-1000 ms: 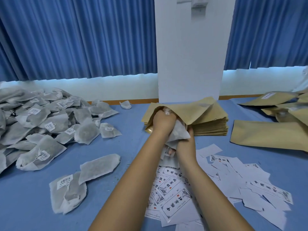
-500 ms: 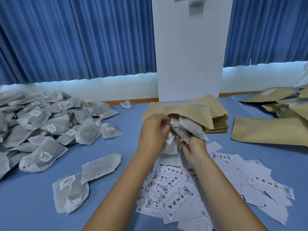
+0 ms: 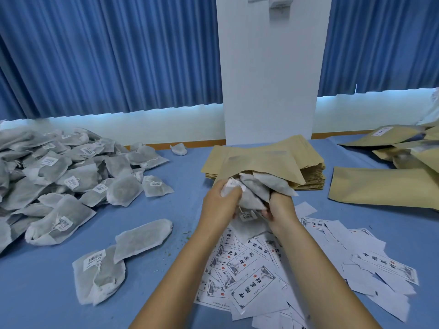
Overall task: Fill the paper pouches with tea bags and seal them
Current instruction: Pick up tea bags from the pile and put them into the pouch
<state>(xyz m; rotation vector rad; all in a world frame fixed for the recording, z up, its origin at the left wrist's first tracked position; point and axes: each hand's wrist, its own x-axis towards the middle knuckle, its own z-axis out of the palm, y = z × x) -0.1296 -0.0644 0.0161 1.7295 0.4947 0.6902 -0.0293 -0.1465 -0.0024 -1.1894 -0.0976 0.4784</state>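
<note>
Pouch vs hands: paper pouch sits at 12 o'clock of both hands, just past the knuckles. Its mouth faces the person and lies over the far ends of the tea-bag bunch.
L hand: left hand grips the bunch's 9 o'clock side, fingers curled round a white corner.
R hand: right hand grips the bunch from 4 o'clock, fingers curled under the bags.
Pouch look: tan kraft paper, flat, creased; near edge lifted over the bags.
Bunch look: several white mesh bags w/ grey fill, squeezed together. A small paper tag hangs at 6 o'clock betw. the wrists.
Pouch place: rests on the pouch stack at table centre, 12 o'clock.
Spare bags: tea-bag pile at 9–10 o'clock; loose bags at 8 o'clock, well apart from the hands.
Also: printed labels at 6 o'clock under the forearms; other pouches at 2–3 o'clock on the blue table.
Hidden: fingertips buried in the bunch; no. of bags unclear; how far in the bags sit can't be told; whether either hand also holds the pouch can't be told; pile cut off at frame's left edge.
</note>
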